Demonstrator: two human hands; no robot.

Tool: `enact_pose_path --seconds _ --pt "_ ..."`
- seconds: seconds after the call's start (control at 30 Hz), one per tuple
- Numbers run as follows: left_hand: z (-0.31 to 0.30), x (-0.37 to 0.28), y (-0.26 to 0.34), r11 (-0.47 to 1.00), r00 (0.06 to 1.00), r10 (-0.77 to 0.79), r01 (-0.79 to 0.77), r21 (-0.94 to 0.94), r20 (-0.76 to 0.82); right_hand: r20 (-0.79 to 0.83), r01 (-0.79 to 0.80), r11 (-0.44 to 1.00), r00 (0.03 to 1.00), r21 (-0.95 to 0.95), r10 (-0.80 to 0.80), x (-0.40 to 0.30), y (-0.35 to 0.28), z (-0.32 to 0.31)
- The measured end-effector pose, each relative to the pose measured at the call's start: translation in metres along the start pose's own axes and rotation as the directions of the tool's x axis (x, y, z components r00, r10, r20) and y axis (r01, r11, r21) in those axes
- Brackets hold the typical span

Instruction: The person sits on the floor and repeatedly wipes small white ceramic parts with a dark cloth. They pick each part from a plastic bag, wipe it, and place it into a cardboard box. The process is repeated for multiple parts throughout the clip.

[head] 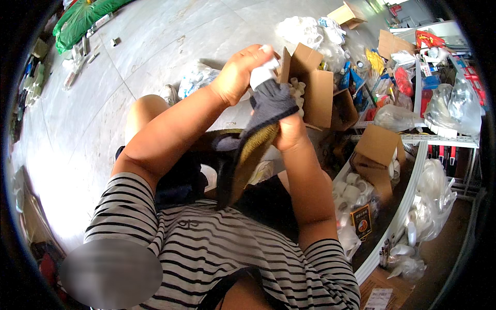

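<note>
A white plastic piece (261,76), perhaps a pipe fitting, sits at the upper end of a dark grey fabric item (271,99) with black edging and a yellowish-brown face. My left hand (236,71) closes around the white piece, its thumb on top. Lower and to the right, my right hand (288,130) grips the fabric from behind; most of its fingers are hidden. The fabric's long end hangs down towards my striped shirt. Just beyond my right hand stands an open cardboard box (319,97) with small white pipe fittings (296,89) inside.
Bags of white parts (298,31) lie beyond the box. To the right are a cluttered shelf (457,140), another cardboard box (378,145) and white rolls or fittings (350,192). A green plastic bag (79,23) and loose pipe pieces lie on the tiled floor (155,46) at upper left.
</note>
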State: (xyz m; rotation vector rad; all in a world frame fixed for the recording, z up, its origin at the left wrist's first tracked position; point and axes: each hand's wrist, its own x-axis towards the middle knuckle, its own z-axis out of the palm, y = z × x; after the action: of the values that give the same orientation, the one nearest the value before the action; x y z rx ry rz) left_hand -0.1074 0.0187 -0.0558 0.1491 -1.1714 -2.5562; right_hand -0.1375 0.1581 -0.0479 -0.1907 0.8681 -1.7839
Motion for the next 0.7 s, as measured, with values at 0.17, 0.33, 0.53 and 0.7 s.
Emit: enact_pose_path --seconds 0.17,0.33,0.53,0.7 --pt "-0.011 0.010 0.017 0.919 0.948 -0.313 0.316 -0.233 0.052 0.761 0.436 -0.726 0.623 -0.532 -0.183 -0.008 -0.012 -0.022" --pt "-0.019 0.005 0.024 0.845 0.883 -0.382 0.453 -0.283 0.272 0.368 0.481 0.199 0.828 -0.854 -0.423 -0.021 -0.034 0.015" --pt "-0.023 -0.001 0.028 0.796 0.782 -0.536 0.593 -0.119 0.317 -0.094 0.256 0.722 0.909 -0.642 -0.406 -0.018 -0.031 -0.002" --pt "-0.015 -0.005 0.013 0.695 0.671 -0.714 0.713 0.092 0.199 0.294 0.165 -0.381 0.904 -0.910 -0.311 -0.017 -0.024 -0.013"
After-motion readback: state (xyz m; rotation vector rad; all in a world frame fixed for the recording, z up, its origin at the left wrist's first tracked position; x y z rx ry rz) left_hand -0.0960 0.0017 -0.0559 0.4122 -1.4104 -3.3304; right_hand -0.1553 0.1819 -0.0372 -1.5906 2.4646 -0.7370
